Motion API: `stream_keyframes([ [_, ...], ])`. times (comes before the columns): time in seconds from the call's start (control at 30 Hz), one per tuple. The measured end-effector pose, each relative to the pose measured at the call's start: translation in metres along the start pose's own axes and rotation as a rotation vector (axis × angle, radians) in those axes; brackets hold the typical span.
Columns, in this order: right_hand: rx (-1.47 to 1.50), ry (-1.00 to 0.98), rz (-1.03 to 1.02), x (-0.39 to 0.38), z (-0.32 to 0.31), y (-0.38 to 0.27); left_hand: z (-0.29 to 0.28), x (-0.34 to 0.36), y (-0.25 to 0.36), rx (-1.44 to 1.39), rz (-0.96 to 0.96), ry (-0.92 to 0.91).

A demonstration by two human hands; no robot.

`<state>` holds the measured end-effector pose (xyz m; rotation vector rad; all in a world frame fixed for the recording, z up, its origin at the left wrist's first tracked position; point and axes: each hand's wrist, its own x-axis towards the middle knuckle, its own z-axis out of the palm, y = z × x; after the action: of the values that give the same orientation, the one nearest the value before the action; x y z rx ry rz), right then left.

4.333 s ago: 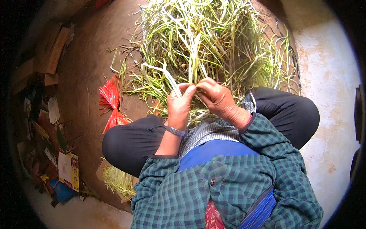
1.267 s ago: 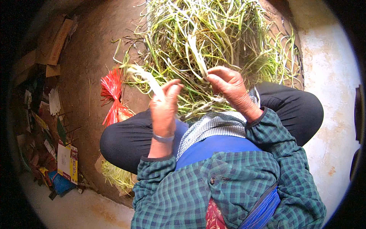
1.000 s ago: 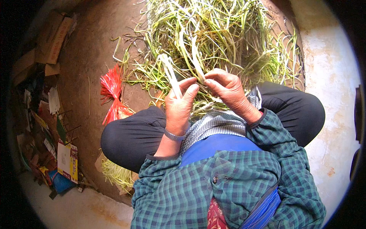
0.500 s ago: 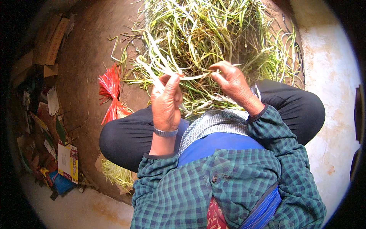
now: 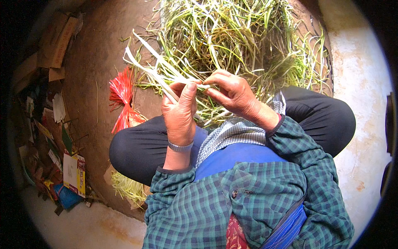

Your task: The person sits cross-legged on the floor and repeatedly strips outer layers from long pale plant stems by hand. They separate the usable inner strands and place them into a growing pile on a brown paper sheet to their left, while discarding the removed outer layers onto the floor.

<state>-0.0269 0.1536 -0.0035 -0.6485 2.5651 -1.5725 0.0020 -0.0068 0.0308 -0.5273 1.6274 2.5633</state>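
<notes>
My left hand (image 5: pixel 179 115) grips a few long pale stalks (image 5: pixel 156 76) that fan out up and to the left, with the thumb lying over them. To its right, my right hand (image 5: pixel 231 95) pinches the end of a stalk near the left thumb, its fingers curled. Both hands are over my crossed legs (image 5: pixel 313 120), in front of a large tangled heap of green and pale leafy stalks (image 5: pixel 228 33). A checked cloth (image 5: pixel 217 130) lies across my lap.
A bundle of red plastic ties (image 5: pixel 122 93) lies beside my left knee, with a pile of pale shreds (image 5: pixel 126 189) behind that knee. Cardboard (image 5: pixel 62 43), scraps, a yellow-edged card (image 5: pixel 74 174) and a blue bag (image 5: pixel 68 196) line the left side. A stained whitish surface (image 5: pixel 354 174) borders the right.
Since a second ago my right hand has moved left to meet my left hand. The stalks in my left hand have swung over to point further up-left.
</notes>
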Motion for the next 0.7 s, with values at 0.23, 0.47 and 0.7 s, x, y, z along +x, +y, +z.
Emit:
stream_keyframes([
  [0.23, -0.139, 0.055, -0.022, 0.002, 0.011, -0.003, 0.0, 0.0, -0.004, 0.06, 0.05, 0.024],
  [0.47, -0.269, 0.062, 0.14, -0.007, 0.012, 0.014, 0.002, 0.002, -0.004, 0.009, 0.128, 0.102],
  [0.7, -0.416, -0.006, 0.561, -0.042, -0.015, 0.085, -0.015, 0.004, 0.036, -0.172, 0.333, 0.148],
])
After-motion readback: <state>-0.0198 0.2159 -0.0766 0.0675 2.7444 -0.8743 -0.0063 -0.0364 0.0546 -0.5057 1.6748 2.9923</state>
